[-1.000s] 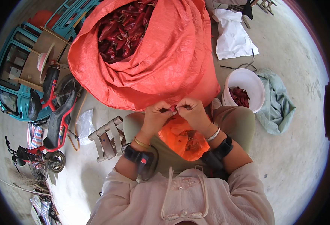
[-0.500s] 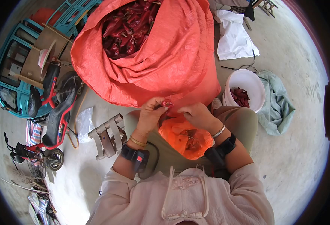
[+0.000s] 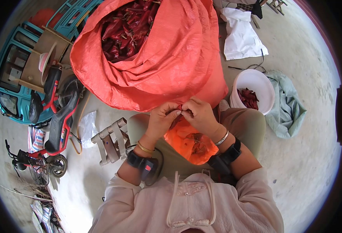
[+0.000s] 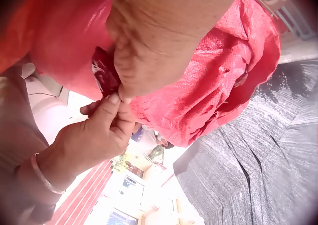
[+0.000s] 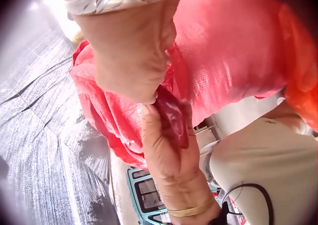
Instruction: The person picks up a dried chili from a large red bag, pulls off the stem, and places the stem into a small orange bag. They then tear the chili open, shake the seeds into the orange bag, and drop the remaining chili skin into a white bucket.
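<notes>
A dried red chili pepper (image 5: 172, 117) lies along the fingers of my left hand (image 3: 161, 120), which grips it just in front of the big red sack (image 3: 178, 73). My right hand (image 3: 203, 117) meets it there, thumb and fingertips pinching one end of the pepper. Seen from the left wrist, the pepper (image 4: 105, 72) sticks out past the left hand, its tip by the right thumb. Below the hands, an orange plastic bag (image 3: 186, 136) rests open in the lap with thin stem-like scraps (image 3: 198, 146) inside.
Many red chilies (image 3: 128, 31) fill the sack's mouth. To the right stand a white bucket (image 3: 265, 87) with some dark red chilies (image 3: 248, 99) and a crumpled green sack (image 3: 285, 112). On the left are a folding stool (image 3: 111, 141), a red scooter (image 3: 60, 124) and a blue vehicle (image 3: 13, 73).
Half a second ago the right hand was apart from the pepper held in the left hand. It has moved left, and both hands are together at the pepper again.
</notes>
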`<state>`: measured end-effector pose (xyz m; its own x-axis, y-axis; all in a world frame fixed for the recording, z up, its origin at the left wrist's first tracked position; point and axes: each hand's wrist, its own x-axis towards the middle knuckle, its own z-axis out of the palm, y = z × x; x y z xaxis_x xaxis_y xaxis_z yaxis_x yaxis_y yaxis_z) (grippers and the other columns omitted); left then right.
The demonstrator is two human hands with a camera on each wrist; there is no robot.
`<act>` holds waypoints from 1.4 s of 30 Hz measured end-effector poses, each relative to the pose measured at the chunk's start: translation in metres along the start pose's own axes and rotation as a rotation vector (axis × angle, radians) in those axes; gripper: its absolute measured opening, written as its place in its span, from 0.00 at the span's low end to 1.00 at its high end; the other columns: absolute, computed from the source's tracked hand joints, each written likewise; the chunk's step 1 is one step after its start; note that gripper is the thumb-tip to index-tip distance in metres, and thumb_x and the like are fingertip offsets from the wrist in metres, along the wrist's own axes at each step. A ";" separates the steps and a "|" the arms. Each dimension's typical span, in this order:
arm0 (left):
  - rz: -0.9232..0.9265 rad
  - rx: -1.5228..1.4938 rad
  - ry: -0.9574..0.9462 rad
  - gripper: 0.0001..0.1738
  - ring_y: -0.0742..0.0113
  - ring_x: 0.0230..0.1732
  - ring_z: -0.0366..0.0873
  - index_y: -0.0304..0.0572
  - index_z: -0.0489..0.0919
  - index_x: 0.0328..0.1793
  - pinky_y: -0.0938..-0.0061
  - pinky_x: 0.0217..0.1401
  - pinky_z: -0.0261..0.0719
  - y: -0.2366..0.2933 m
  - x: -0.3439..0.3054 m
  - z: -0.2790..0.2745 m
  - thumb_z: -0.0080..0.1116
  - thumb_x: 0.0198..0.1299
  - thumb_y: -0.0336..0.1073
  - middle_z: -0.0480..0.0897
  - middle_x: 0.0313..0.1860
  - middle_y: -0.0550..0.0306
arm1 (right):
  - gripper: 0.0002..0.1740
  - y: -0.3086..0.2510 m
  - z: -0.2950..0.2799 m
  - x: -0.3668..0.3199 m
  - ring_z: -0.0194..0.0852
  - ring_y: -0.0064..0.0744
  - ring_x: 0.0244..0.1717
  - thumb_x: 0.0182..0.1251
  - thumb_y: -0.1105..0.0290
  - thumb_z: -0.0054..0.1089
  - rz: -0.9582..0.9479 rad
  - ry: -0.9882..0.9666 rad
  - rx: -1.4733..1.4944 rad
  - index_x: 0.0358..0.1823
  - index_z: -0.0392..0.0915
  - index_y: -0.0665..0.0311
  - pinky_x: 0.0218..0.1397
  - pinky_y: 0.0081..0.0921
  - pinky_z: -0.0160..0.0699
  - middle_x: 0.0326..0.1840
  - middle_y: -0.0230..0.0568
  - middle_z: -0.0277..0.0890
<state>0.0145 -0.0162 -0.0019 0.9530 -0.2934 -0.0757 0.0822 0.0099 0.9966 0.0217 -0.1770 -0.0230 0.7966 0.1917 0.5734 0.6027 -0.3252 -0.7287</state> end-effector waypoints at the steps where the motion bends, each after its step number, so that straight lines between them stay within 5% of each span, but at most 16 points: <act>1: 0.008 -0.015 -0.002 0.04 0.83 0.29 0.70 0.35 0.75 0.39 0.88 0.30 0.70 0.000 0.000 0.001 0.51 0.58 0.25 0.78 0.31 0.64 | 0.08 0.000 0.000 0.000 0.69 0.42 0.23 0.46 0.78 0.58 -0.010 -0.003 -0.021 0.28 0.70 0.63 0.24 0.31 0.68 0.21 0.41 0.65; 4: -0.004 -0.033 0.039 0.05 0.83 0.30 0.71 0.35 0.75 0.40 0.88 0.31 0.70 -0.006 0.002 0.000 0.50 0.59 0.26 0.78 0.32 0.64 | 0.07 0.002 0.001 -0.001 0.69 0.35 0.21 0.47 0.77 0.59 -0.001 0.023 0.027 0.28 0.71 0.63 0.23 0.28 0.67 0.21 0.38 0.66; 7: -0.001 -0.222 0.070 0.05 0.82 0.31 0.72 0.35 0.75 0.39 0.87 0.33 0.71 -0.007 0.004 0.002 0.50 0.60 0.27 0.78 0.32 0.63 | 0.05 0.007 0.005 -0.003 0.66 0.25 0.20 0.50 0.76 0.59 0.222 0.104 0.424 0.27 0.71 0.64 0.23 0.23 0.66 0.21 0.34 0.67; 10: 0.033 -0.380 0.073 0.04 0.80 0.32 0.73 0.35 0.76 0.39 0.86 0.36 0.73 -0.005 0.004 0.001 0.51 0.59 0.26 0.79 0.33 0.62 | 0.05 -0.001 -0.011 0.000 0.63 0.18 0.22 0.54 0.74 0.57 0.609 -0.023 0.858 0.26 0.72 0.66 0.25 0.18 0.66 0.20 0.31 0.66; 13: 0.078 -0.344 0.106 0.04 0.75 0.37 0.76 0.37 0.75 0.38 0.82 0.44 0.74 -0.005 0.002 -0.007 0.52 0.56 0.24 0.80 0.36 0.59 | 0.04 0.011 -0.027 0.002 0.67 0.26 0.21 0.54 0.73 0.56 0.742 -0.437 0.581 0.25 0.72 0.65 0.27 0.20 0.68 0.20 0.35 0.68; 16: 0.107 -0.406 0.073 0.05 0.75 0.37 0.76 0.37 0.76 0.38 0.81 0.46 0.73 -0.001 0.000 -0.012 0.53 0.55 0.23 0.80 0.36 0.60 | 0.03 0.038 -0.015 -0.017 0.68 0.36 0.21 0.53 0.73 0.56 0.040 -0.678 -0.351 0.25 0.73 0.64 0.28 0.23 0.69 0.22 0.40 0.71; 19: 0.129 -0.337 0.085 0.06 0.77 0.36 0.76 0.35 0.76 0.39 0.84 0.41 0.76 -0.004 -0.001 -0.014 0.52 0.55 0.21 0.80 0.35 0.60 | 0.03 0.028 -0.004 -0.014 0.68 0.43 0.22 0.51 0.73 0.58 -0.082 -0.240 -0.199 0.26 0.74 0.63 0.28 0.27 0.70 0.24 0.42 0.71; 22: 0.088 -0.270 0.108 0.07 0.77 0.37 0.75 0.38 0.76 0.39 0.84 0.42 0.73 -0.002 -0.004 -0.015 0.54 0.54 0.21 0.80 0.36 0.62 | 0.04 -0.004 -0.012 0.000 0.69 0.42 0.23 0.49 0.74 0.60 0.165 -0.051 0.106 0.27 0.74 0.62 0.27 0.30 0.69 0.23 0.41 0.69; 25: 0.121 -0.071 0.120 0.08 0.80 0.36 0.73 0.38 0.76 0.38 0.86 0.40 0.73 0.000 -0.003 -0.010 0.55 0.52 0.20 0.79 0.34 0.63 | 0.05 -0.019 -0.013 0.005 0.70 0.42 0.24 0.48 0.75 0.60 0.081 0.022 0.056 0.27 0.74 0.62 0.26 0.31 0.68 0.23 0.41 0.67; 37: 0.126 -0.066 0.083 0.07 0.80 0.35 0.74 0.37 0.75 0.38 0.86 0.39 0.72 0.001 0.003 0.000 0.53 0.53 0.20 0.79 0.33 0.63 | 0.04 -0.013 -0.008 0.004 0.73 0.41 0.28 0.48 0.79 0.57 0.152 0.044 0.137 0.28 0.74 0.67 0.31 0.29 0.72 0.28 0.44 0.73; 42: 0.127 -0.073 0.062 0.08 0.80 0.35 0.74 0.37 0.75 0.38 0.86 0.37 0.73 0.000 0.002 -0.002 0.53 0.53 0.20 0.79 0.34 0.62 | 0.06 -0.016 -0.018 0.007 0.77 0.33 0.30 0.50 0.80 0.54 0.460 -0.117 0.441 0.31 0.75 0.70 0.32 0.25 0.74 0.28 0.44 0.75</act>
<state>0.0173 -0.0152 -0.0022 0.9731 -0.2254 0.0468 -0.0215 0.1135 0.9933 0.0168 -0.1870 -0.0011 0.9628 0.2312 0.1399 0.1419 0.0081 -0.9899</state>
